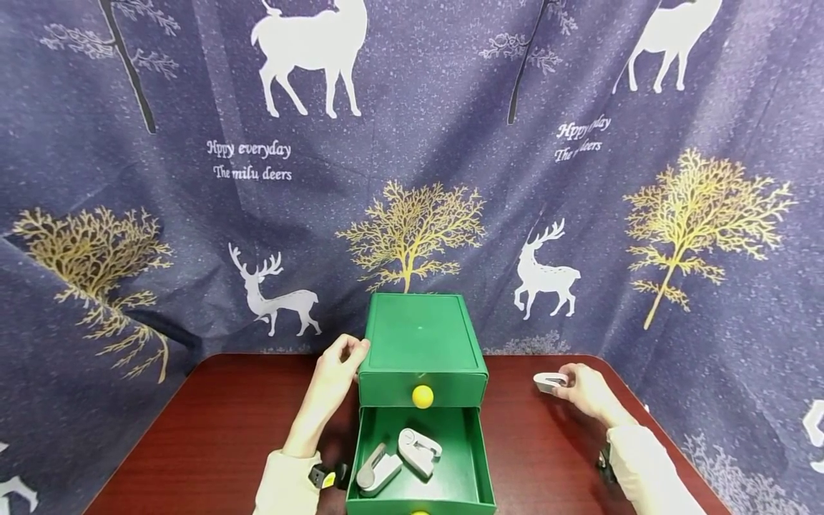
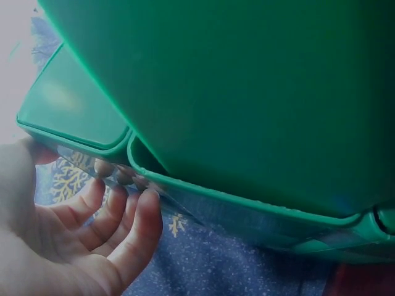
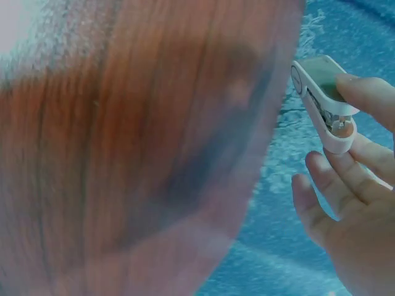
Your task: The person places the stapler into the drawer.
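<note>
A green drawer cabinet stands in the middle of the table, its lower drawer pulled out. My left hand rests against the cabinet's left side; in the left wrist view its fingertips touch the smooth green wall. Out to the right, my right hand holds a small white stapler above the table. The right wrist view shows that stapler pinched between thumb and fingers, its metal end facing the hand. Inside the drawer lie a white stapler and a greyish one.
The upper drawer is closed and has a yellow knob. A dark red wooden table lies under everything. Behind it hangs a blue cloth printed with deer and trees.
</note>
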Demonstrator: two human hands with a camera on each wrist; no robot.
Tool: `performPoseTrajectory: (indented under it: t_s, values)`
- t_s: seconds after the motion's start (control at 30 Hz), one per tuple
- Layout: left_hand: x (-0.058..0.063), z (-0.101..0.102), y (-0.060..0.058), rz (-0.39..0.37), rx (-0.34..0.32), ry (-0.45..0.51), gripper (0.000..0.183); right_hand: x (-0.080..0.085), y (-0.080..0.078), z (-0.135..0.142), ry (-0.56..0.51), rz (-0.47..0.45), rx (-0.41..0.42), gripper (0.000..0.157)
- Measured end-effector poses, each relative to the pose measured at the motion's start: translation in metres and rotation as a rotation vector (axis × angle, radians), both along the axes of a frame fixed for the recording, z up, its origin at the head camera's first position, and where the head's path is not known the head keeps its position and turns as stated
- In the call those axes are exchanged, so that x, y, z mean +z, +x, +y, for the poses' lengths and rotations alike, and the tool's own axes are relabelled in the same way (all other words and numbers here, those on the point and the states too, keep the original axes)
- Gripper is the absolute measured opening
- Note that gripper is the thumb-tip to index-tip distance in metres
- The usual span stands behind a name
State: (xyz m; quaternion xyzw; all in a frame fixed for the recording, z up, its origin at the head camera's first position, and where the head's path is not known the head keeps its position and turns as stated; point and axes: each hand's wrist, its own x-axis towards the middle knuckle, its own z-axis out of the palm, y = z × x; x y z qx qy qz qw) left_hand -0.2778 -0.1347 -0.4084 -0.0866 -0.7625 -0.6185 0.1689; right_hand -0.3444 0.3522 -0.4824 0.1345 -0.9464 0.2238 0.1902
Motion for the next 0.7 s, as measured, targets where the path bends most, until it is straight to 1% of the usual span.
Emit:
performPoseTrajectory:
  t_s: [0.17,0.3,0.4,0.53,0.7]
  values:
    - [-0.001,0.0,-0.001,0.0,-0.003,0.004,0.026,0.012,0.006,-0.005,0.043,0.075,0.042,0.031]
    - [-0.001,0.0,-0.001,0.0,0.0,-0.003,0.026,0.023,0.014,-0.01,0.086,0.131,0.063,0.033]
    - [-0.001,0.0,-0.001,0.003,0.002,-0.011,0.027,0.033,0.024,-0.016,0.112,0.208,0.091,0.037]
    - [-0.001,0.0,-0.002,0.004,-0.003,-0.007,0.028,0.047,0.039,-0.025,0.144,0.311,0.152,0.042]
    - [-0.002,0.0,-0.003,0.004,-0.005,0.008,0.029,0.064,0.054,-0.036,0.174,0.38,0.225,0.043]
